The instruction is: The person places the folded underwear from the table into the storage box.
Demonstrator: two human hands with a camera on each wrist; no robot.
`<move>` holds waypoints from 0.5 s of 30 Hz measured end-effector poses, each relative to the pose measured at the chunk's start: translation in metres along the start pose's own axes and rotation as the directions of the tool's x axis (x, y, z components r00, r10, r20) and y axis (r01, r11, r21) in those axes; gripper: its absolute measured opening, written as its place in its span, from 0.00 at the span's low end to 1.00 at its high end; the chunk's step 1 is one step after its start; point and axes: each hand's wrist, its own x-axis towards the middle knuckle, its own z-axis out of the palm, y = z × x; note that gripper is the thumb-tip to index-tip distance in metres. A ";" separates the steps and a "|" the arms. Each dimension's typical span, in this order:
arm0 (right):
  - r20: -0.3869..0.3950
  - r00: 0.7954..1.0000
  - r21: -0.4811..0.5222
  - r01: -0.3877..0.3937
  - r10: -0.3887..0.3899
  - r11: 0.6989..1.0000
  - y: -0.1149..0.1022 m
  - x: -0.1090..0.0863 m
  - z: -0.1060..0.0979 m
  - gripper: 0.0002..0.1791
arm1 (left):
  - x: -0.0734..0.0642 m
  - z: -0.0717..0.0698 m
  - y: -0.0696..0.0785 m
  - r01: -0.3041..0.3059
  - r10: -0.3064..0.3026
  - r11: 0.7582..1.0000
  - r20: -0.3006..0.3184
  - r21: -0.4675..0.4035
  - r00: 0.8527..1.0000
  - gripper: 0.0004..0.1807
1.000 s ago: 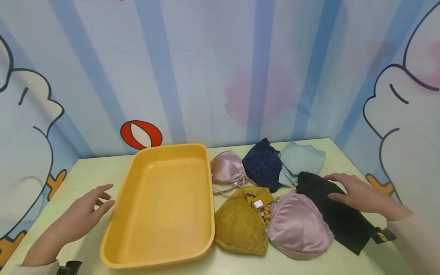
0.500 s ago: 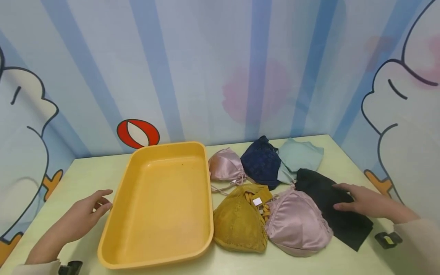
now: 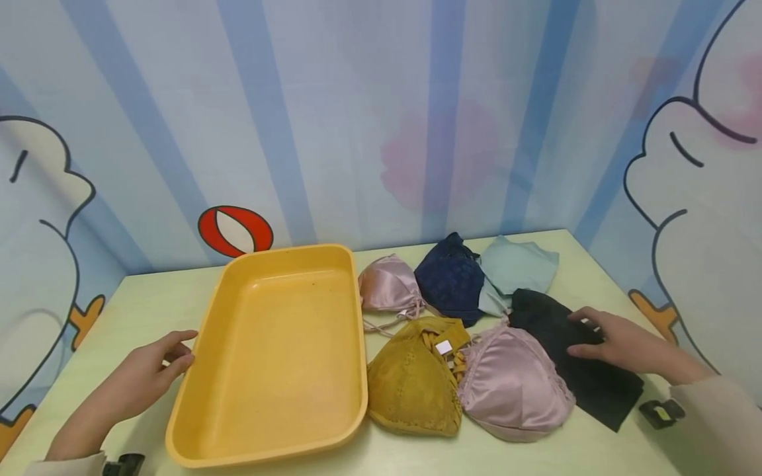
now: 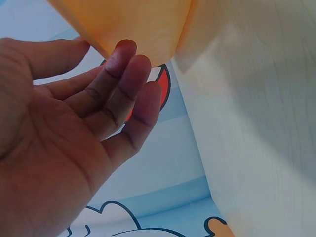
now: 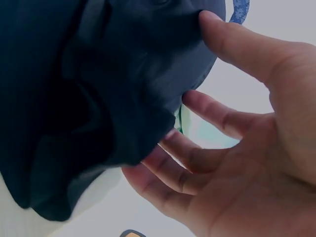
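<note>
My left hand (image 3: 133,377) is at the left rim of a yellow plastic tray (image 3: 172,423), fingers loosely bent. In the left wrist view its thumb and fingertips are at the tray's edge (image 4: 91,37); whether they press on it I cannot tell. My right hand (image 3: 622,344) reaches over a black folded garment (image 3: 548,324), thumb and fingers spread apart. Seen from the right wrist, the thumb and fingertips lie against the dark cloth (image 5: 138,74) along its edge, without closing on it. Beside it lies a pink satin bra (image 3: 514,387) with lace trim.
A mustard bra (image 3: 417,383) with a white tag sits against the tray's right side. Behind it are a smaller pink satin bra (image 3: 389,284), a navy lace bra (image 3: 452,281) and a pale green garment (image 3: 520,264). A printed cloth wall (image 3: 357,119) rises behind the table (image 3: 167,291).
My right hand has come down onto the black garment and its fingers have bent a little. The left hand has shifted slightly closer to the tray's rim. The garments have not moved on the table.
</note>
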 end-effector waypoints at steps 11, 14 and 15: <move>0.003 0.999 0.053 -0.054 0.054 0.997 0.001 0.003 0.004 0.32 | 0.000 0.003 -0.002 -0.018 0.018 1.000 -0.031 0.007 0.999 0.23; -0.017 0.999 0.064 -0.038 0.039 0.997 0.003 0.002 0.006 0.29 | 0.000 0.003 -0.001 -0.010 0.010 1.000 -0.026 0.004 1.000 0.23; -0.024 0.999 0.065 -0.035 0.037 0.997 0.003 0.002 0.006 0.27 | 0.000 0.003 -0.001 -0.014 0.014 1.000 -0.024 -0.003 1.000 0.23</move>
